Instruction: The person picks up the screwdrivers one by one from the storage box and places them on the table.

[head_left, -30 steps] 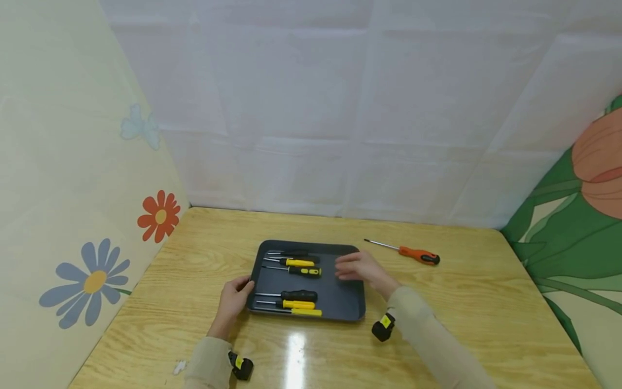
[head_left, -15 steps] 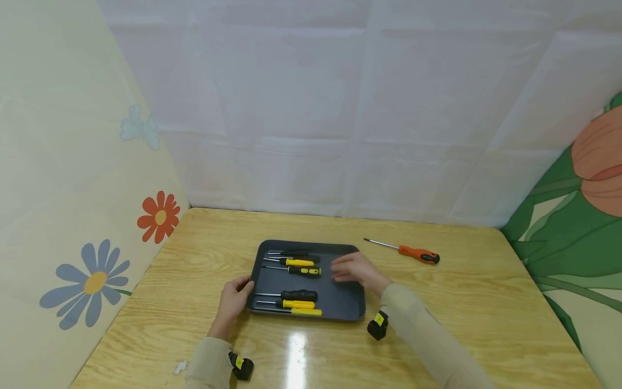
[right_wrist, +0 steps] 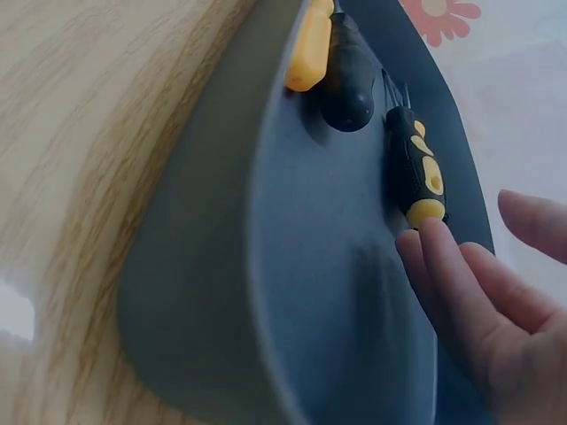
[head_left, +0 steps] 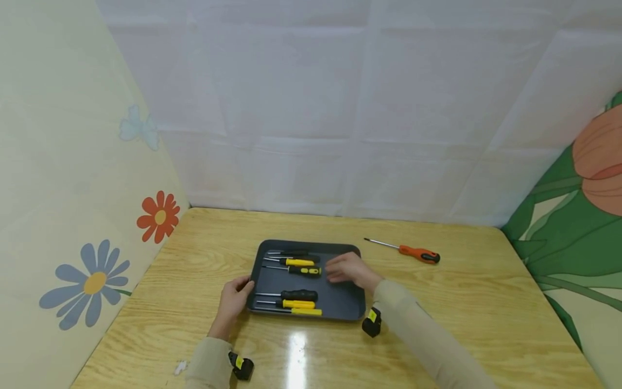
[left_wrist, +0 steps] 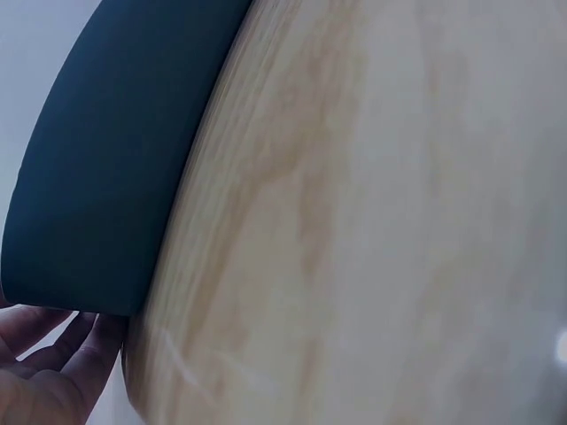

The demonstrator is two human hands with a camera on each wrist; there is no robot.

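A dark grey tray [head_left: 335, 305] holds several screwdrivers with black, yellow or mixed handles, in two groups. My left hand [head_left: 234, 297] grips the tray's left edge, thumb at the rim; in the left wrist view its fingers [left_wrist: 89, 354] lie against the tray's outer wall. Over the tray's right part is my right hand [head_left: 351, 268], holding nothing. Its fingers [right_wrist: 452, 274] are extended, and their tips are at the handle end of a black-and-yellow screwdriver [right_wrist: 415, 164]; whether they touch it I cannot tell. A black-handled screwdriver [head_left: 298, 295] lies in the nearer group.
An orange-and-black screwdriver [head_left: 418, 254] lies on the wooden table [head_left: 461, 302], right of and behind the tray. A small white scrap [head_left: 180, 367] is near the left sleeve. White sheeting [head_left: 301, 108] stands behind the table, with printed panels at both sides.
My right hand has moved left across the tray, closer to the black-and-yellow screwdriver's handle. The left hand, the tray and the screwdrivers have stayed put.
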